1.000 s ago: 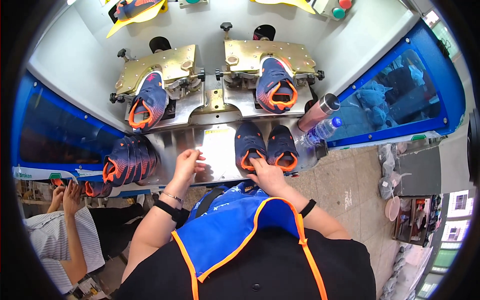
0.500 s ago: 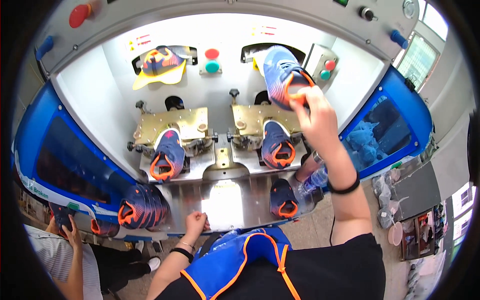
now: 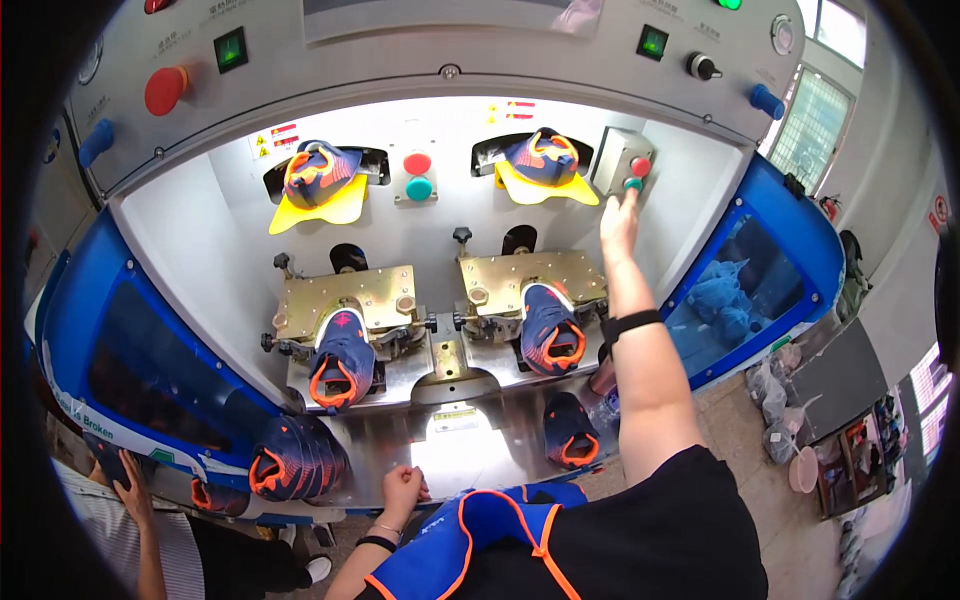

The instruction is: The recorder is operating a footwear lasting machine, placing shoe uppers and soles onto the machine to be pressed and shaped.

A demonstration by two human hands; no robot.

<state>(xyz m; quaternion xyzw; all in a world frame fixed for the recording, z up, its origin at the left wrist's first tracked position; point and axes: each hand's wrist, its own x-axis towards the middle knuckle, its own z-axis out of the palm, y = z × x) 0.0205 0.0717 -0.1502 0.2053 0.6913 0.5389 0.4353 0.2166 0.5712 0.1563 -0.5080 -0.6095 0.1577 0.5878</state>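
My right hand [image 3: 620, 222] reaches into the lit machine with fingers stretched out, its fingertips at the green button [image 3: 632, 184] below a red one; it holds nothing. My left hand [image 3: 404, 488] is curled closed by the front edge of the metal tray [image 3: 385, 440], with nothing seen in it. One navy and orange shoe [image 3: 545, 160] sits on the right yellow rest, another shoe [image 3: 320, 182] on the left one. Below, a left shoe [image 3: 342, 352] and a right shoe [image 3: 550, 328] have their toes at the brass-coloured plates.
A row of shoes [image 3: 300, 462] stands at the tray's left, and a single shoe [image 3: 572, 430] at its right near a plastic bottle [image 3: 606, 408] partly behind my arm. Blue side panels [image 3: 170, 350] flank the opening. At lower left a co-worker's hand [image 3: 132, 490] holds a dark shoe.
The shoe my right hand held is now on the right yellow rest, let go. That hand has moved to the green button. My left hand stays curled near the tray edge.
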